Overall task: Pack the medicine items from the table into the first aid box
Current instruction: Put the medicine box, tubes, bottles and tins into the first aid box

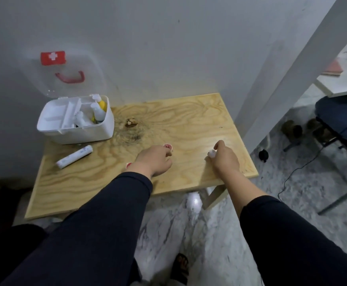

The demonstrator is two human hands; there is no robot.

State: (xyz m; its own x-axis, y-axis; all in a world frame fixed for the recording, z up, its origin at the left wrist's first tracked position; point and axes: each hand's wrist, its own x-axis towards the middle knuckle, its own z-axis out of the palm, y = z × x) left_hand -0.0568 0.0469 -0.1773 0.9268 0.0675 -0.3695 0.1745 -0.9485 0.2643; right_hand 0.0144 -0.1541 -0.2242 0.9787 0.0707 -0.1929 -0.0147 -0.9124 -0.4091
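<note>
Tube [74,156] left of both hands [154,161]

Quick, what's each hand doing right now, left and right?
Left hand: closed over a small red-capped item on the wooden table.
Right hand: closed on a small white item.

Head view, looking down over table [189,120].

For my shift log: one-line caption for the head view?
Left hand and right hand close on small items on the wooden table; open first aid box waits far left.
</note>
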